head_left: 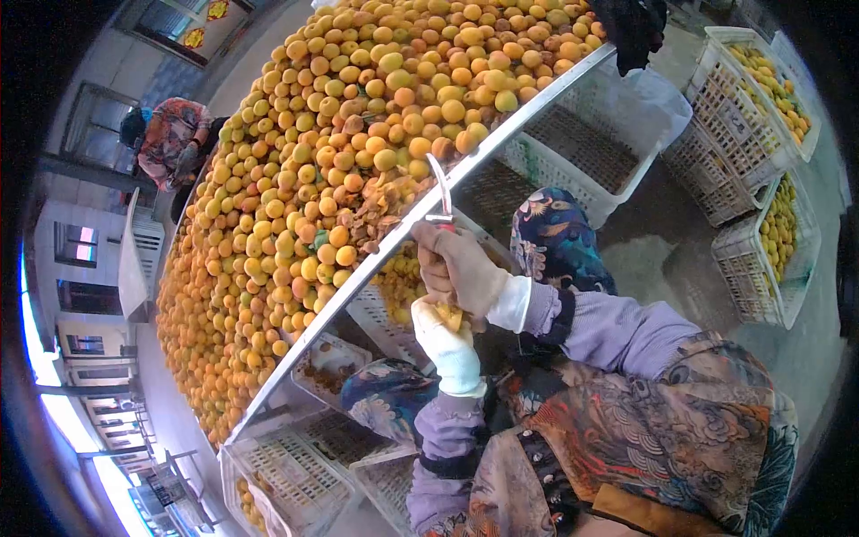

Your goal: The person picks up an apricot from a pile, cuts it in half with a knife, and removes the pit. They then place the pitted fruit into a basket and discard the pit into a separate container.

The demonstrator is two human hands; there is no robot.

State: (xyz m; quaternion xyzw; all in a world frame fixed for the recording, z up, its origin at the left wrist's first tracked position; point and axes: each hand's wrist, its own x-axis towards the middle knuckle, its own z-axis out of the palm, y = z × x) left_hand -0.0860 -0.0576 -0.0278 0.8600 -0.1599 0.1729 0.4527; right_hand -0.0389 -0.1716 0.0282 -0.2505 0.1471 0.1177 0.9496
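My right hand point(470, 273), with a white cuff at the wrist, is closed round the red handle of a small curved knife point(442, 190). The blade points up and away, over the metal rim of the fruit table. Just below it, my left hand point(445, 349) in a white glove closes on an apricot point(449, 316), partly covered by the fingers. Both hands are close together, near the table's edge. Beneath them, a crate holding orange apricot pieces point(398, 285) is partly hidden.
A large heap of apricots point(331, 161) fills the table, bounded by a metal rim point(327, 331). White plastic crates point(734, 116) of fruit stack at the right. More crates point(291, 474) stand under the table. Another person point(174, 143) bends at the far side. Dark cloth point(629, 31) hangs at the corner.
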